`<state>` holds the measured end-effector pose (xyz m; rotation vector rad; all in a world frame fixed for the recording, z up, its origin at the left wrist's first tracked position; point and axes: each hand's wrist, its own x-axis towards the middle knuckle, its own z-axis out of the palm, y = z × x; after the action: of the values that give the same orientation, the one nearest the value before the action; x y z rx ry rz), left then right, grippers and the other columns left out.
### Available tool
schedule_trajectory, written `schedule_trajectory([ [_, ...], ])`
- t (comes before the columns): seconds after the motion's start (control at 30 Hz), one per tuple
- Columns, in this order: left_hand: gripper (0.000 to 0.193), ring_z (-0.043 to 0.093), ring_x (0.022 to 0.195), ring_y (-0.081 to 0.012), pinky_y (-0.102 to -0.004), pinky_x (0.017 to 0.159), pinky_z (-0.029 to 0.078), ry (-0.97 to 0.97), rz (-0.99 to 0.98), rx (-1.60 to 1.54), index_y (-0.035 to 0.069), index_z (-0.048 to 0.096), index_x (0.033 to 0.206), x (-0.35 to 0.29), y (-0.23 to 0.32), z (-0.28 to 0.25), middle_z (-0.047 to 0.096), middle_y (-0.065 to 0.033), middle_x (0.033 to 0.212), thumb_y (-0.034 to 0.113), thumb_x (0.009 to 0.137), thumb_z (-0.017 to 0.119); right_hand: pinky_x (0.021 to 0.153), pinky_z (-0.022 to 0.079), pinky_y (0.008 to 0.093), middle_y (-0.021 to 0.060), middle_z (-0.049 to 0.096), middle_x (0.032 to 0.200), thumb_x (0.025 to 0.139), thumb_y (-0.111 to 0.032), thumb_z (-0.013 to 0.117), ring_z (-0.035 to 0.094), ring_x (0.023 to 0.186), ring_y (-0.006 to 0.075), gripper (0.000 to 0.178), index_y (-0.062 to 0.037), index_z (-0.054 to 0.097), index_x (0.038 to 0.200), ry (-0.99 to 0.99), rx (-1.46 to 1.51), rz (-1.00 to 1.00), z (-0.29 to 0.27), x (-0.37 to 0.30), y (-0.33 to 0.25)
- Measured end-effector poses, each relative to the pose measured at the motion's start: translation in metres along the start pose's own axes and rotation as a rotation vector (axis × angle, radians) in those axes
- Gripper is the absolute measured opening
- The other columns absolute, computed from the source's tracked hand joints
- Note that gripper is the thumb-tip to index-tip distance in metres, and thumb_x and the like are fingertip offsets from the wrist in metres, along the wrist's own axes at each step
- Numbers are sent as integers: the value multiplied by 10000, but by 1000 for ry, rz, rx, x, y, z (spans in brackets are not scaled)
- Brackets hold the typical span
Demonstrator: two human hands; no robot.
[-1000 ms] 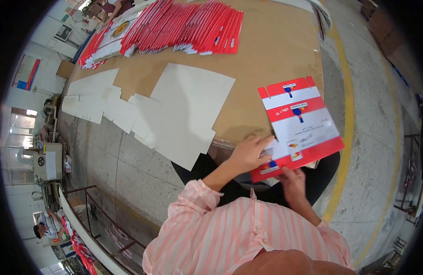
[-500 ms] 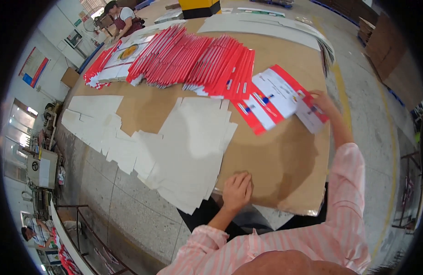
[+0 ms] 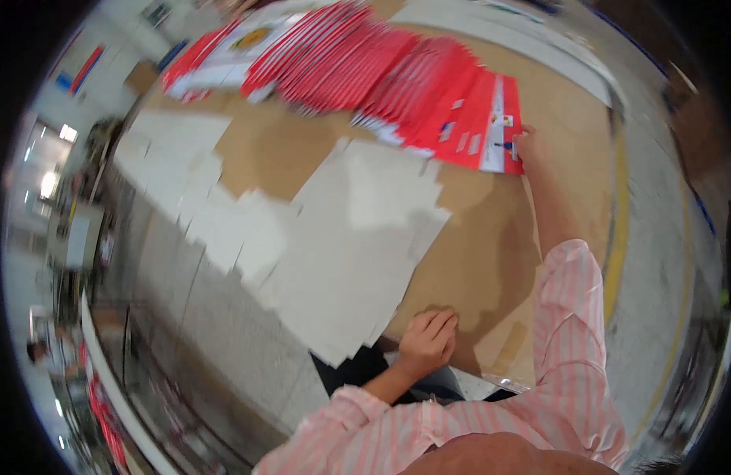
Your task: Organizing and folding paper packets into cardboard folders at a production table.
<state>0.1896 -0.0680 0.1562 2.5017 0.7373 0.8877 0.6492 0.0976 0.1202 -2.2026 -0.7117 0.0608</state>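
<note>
A long overlapping row of flat red-and-white printed cartons (image 3: 334, 67) lies across the far side of the brown board-topped table (image 3: 492, 237). At the row's right end, my right hand (image 3: 527, 147) is closed on the edge of the last carton (image 3: 494, 131), its fingers partly hidden and blurred. That carton lies over its neighbour. My left hand (image 3: 430, 342) rests by the near table edge, fingers curled together, with nothing visible in it. Between my hands and to the left spread overlapping blank pale-grey cardboard sheets (image 3: 341, 237).
More pale sheets (image 3: 531, 39) are stacked along the far right edge. A yellow floor line (image 3: 621, 229) runs past the table's right side. At the far lower left a person (image 3: 53, 352) stands near red items (image 3: 104, 419). A machine (image 3: 76, 233) stands by the left wall.
My right hand has moved left and away from me, bringing the loose printed carton onto the row's right end. The whole view has shifted; my left hand stays by the near edge.
</note>
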Motion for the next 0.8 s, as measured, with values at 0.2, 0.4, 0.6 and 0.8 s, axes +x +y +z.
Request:
schedule_trajectory([
  [0.2, 299, 583, 1035, -277, -380, 872, 469, -43, 50, -197, 46, 638, 1055, -5, -10, -7, 614, -90, 1132, 99, 761, 658, 827, 500, 452, 215, 664, 1069, 941, -373, 449, 643, 971, 366, 416, -75, 643, 1156, -251, 27, -109, 19, -25, -37],
  [0.4, 461, 481, 1197, -408, -490, 1037, 358, 338, -286, 11, 22, 564, 1242, -28, -56, -81, 555, -208, 1240, 34, 782, 607, 887, 470, 428, 193, 640, 1086, 883, -297, 611, 607, 1023, 337, 412, -51, 582, 1212, -708, 323, -399, -4, -242, -95],
  [0.6, 398, 442, 1242, -382, -463, 1069, 330, 273, -438, 176, 10, 560, 1211, -85, -121, -107, 526, -179, 1281, 76, 821, 596, 1091, 273, 512, 179, 425, 1400, 685, -336, 747, 353, 1341, 338, 758, -44, 472, 1329, -646, -113, -1210, -30, -402, -156],
  [0.8, 339, 473, 1220, -370, -443, 1037, 380, 315, -406, 264, 9, 578, 1150, -93, -130, -108, 549, -167, 1251, 84, 820, 599, 1012, 362, 494, 117, 509, 1315, 694, -205, 707, 467, 1227, 308, 644, -79, 511, 1295, -659, -119, -1186, -54, -421, -143],
])
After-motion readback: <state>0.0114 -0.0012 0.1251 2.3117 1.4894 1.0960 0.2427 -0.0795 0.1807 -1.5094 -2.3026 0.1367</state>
